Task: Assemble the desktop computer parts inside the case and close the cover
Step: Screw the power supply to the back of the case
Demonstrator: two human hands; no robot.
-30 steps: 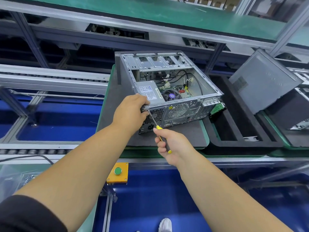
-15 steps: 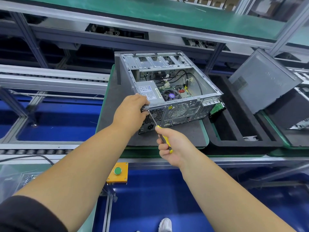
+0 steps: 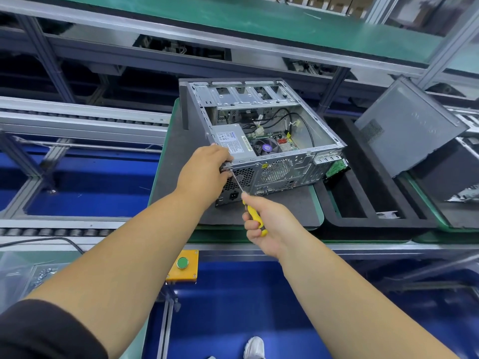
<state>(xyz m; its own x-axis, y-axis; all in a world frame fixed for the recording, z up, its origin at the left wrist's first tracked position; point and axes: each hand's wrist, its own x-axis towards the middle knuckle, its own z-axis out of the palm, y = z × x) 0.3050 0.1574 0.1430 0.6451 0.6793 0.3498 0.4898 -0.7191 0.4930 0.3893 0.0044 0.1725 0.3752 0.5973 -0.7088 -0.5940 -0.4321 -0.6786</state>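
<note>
- Two hands work at the rear left corner of the open computer case (image 3: 261, 141), which lies on its side on a dark grey mat (image 3: 178, 177) on the green worktop (image 3: 320, 216).
- Left hand (image 3: 204, 172) curls over the case's upper rear corner, fingers wrapped on the metal edge beside the power supply (image 3: 233, 141) (fingertips are hidden behind the frame).
- Right hand (image 3: 264, 224) grips the yellow-handled screwdriver (image 3: 252, 213), fingers closed round the handle; the thin shaft slants up and left, its tip meeting the rear panel just beside the left hand.
- Inside the case a fan (image 3: 265, 147), a circuit board and black cables show.
- Right of the mat sits a black foam tray (image 3: 368, 203); beyond it a grey side cover (image 3: 407, 130) leans tilted.
- Near the worktop's front edge a yellow box with a green button (image 3: 182, 265) is mounted.
</note>
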